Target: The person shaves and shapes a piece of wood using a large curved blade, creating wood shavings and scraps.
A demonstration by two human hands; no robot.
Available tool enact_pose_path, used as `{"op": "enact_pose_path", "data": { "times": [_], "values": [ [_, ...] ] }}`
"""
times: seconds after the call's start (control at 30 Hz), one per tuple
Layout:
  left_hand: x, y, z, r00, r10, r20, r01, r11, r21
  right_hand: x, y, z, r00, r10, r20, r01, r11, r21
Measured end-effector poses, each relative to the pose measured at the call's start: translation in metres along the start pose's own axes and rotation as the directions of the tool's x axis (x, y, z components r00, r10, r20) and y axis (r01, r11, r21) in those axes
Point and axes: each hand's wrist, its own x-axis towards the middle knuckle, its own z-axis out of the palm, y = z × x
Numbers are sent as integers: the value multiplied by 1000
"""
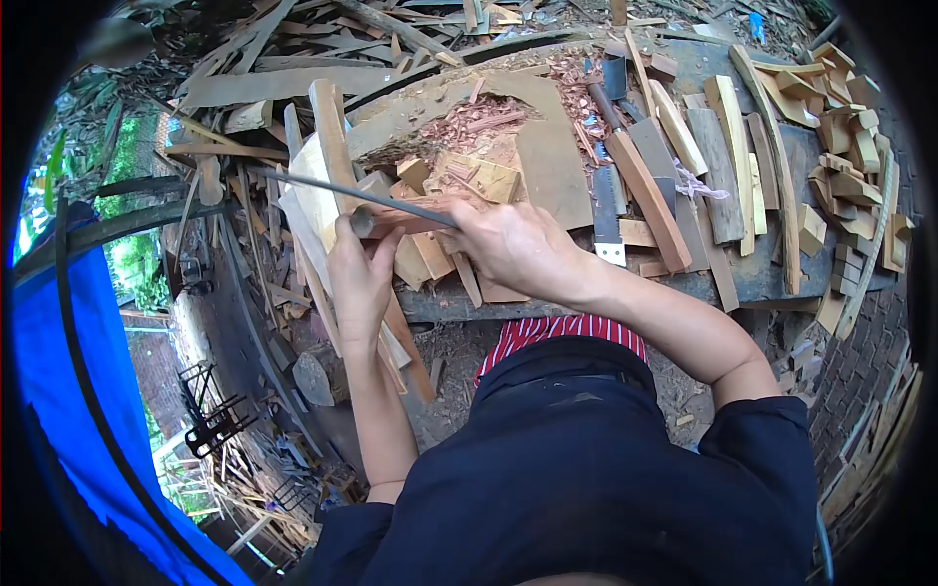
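Observation:
My left hand (359,273) is closed around a reddish-brown piece of wood (415,219), thumb and fingers at its rounded left end. In my right hand (518,252) is a long, thin grey metal blade (342,188), seen nearly edge-on and slanting up to the left across the wood. Its grip is hidden inside my fist. Beneath both hands lie cut wood blocks (484,178) on a large worn wooden slab (555,156), with reddish chips (489,119) in its hollow.
On the dark workbench (684,59) to the right rest a handsaw (607,210), a reddish wood bar (649,200) and several strips. Small blocks (838,137) are heaped at the far right. Scrap planks (293,86) pile up behind, and a blue tarp (73,391) hangs at left.

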Motion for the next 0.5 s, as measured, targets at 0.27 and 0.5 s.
{"op": "enact_pose_path", "data": {
  "times": [0.27, 0.5],
  "values": [
    [-3, 5, 4, 998, 52, -39, -52, 999, -13, -2, 25, 0, 957, 215, 194, -215, 976, -22],
    [-2, 6, -3, 997, 48, -60, -40, 991, 125, -1, 22, 26, 996, 91, 12, -91, 994, 66]
  ]
}}
